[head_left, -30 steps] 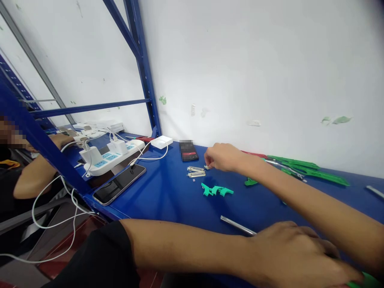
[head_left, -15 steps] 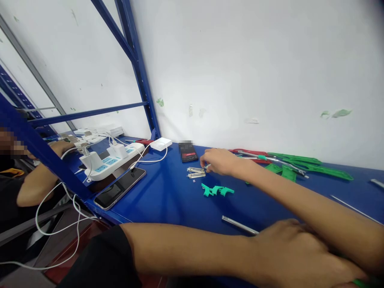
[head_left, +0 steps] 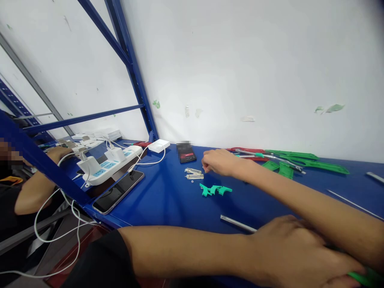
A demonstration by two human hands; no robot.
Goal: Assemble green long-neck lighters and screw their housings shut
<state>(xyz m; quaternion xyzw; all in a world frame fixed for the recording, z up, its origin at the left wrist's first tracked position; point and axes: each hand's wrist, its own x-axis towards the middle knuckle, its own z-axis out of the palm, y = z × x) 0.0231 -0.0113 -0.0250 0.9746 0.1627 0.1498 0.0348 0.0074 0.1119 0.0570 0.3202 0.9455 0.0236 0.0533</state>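
My left hand [head_left: 300, 252] is at the lower right, its fingers closed round a green plastic piece [head_left: 358, 279] that shows only in part. A silver rod [head_left: 237, 223] lies on the blue table beside its wrist. Farther back, my right hand [head_left: 219, 162] has its fingertips pressed together; anything between them is hidden. Just left of those fingertips lie small clear-and-metal parts [head_left: 194, 176]. Nearer to me than the right hand rest teal curved pieces [head_left: 214, 189].
A black phone [head_left: 186, 153] lies behind the small parts. Red and green strips [head_left: 312, 162] lie along the wall. At left are a white power strip [head_left: 109, 166], cables, another phone [head_left: 118, 192], a blue post [head_left: 60, 168] and another person's arm.
My right hand has drawn slightly away from the small metal parts, opening a gap beside them. The whole view has shifted a little. My left hand still holds the green piece.
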